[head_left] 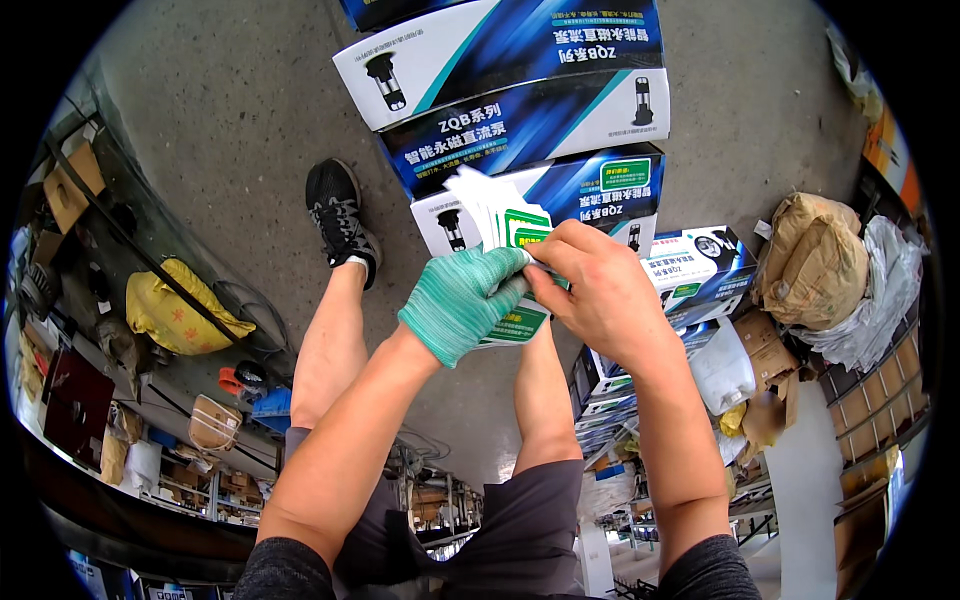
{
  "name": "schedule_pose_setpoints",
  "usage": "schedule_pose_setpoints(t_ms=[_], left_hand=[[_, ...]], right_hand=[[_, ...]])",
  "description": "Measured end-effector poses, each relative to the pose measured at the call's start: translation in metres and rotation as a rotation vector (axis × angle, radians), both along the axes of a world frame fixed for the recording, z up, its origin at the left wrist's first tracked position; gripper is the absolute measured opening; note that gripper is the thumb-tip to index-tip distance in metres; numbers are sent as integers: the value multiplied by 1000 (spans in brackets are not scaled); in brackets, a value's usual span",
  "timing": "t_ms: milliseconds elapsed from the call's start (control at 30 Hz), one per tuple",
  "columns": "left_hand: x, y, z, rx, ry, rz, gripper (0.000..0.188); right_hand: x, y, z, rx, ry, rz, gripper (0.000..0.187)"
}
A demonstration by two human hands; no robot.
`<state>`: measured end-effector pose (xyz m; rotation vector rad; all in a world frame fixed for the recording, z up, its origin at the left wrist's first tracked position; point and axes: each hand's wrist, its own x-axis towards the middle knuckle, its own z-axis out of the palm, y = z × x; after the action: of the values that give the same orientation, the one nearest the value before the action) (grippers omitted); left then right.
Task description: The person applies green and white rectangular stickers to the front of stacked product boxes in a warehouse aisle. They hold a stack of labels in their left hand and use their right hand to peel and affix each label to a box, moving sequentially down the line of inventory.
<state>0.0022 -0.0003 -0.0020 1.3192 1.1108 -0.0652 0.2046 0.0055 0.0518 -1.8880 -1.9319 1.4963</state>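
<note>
My left hand (458,302), in a green knitted glove, is closed around a stack of white-edged green labels (522,222). The upper ends fan out away from me, and more of the stack shows below the glove. At the stack's edge my bare right hand (606,288) pinches a label between thumb and forefinger. Just beyond my hands is a blue and white cardboard box (430,215) with a pump picture. A green label (626,176) lies on that box's right part.
More blue and white boxes (520,70) stand in a row ahead. Others (700,262) are stacked at right, near a brown sack (812,262) and a white plastic container (722,365). A yellow bag (180,308) lies at left. My shoe (338,215) rests on the concrete floor (230,110).
</note>
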Motion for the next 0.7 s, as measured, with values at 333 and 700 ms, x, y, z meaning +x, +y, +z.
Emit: schedule_pose_setpoints(t_ms=[333, 700], left_hand=[[7, 5, -1, -32, -141, 176, 31], [-14, 3, -29, -317, 64, 526, 39]], right_hand=[[9, -6, -19, -141, 171, -340, 11], [59, 11, -23, -259, 676, -1552, 23]])
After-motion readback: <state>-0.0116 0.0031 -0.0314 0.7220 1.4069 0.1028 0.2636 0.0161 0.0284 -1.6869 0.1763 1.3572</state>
